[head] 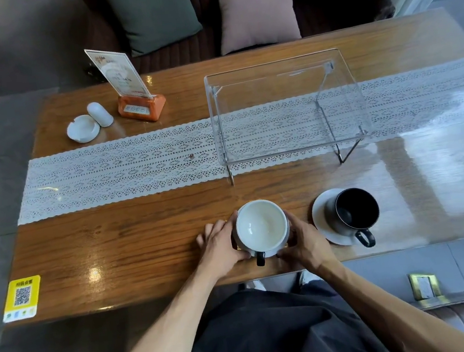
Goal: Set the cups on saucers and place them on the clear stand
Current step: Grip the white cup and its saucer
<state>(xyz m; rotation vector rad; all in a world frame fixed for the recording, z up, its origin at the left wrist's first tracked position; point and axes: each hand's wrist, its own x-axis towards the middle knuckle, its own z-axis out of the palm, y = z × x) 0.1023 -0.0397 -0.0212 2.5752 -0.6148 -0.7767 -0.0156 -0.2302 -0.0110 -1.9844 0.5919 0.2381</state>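
A white cup (262, 226) with a black handle stands near the table's front edge, on a saucer almost wholly hidden beneath it and my hands. My left hand (220, 243) grips its left side and my right hand (301, 242) grips its right side, fingers low at the saucer's rim. To the right, a black cup (356, 209) stands upright on a white saucer (323, 217), handle toward me. The clear stand (286, 106) stands empty further back on the lace runner.
A white lace runner (121, 169) crosses the wooden table (115, 238). At the back left are a white ashtray (83, 128), a white shaker (100, 114) and a menu card in an orange holder (142, 106). A yellow QR sticker (22, 298) lies front left.
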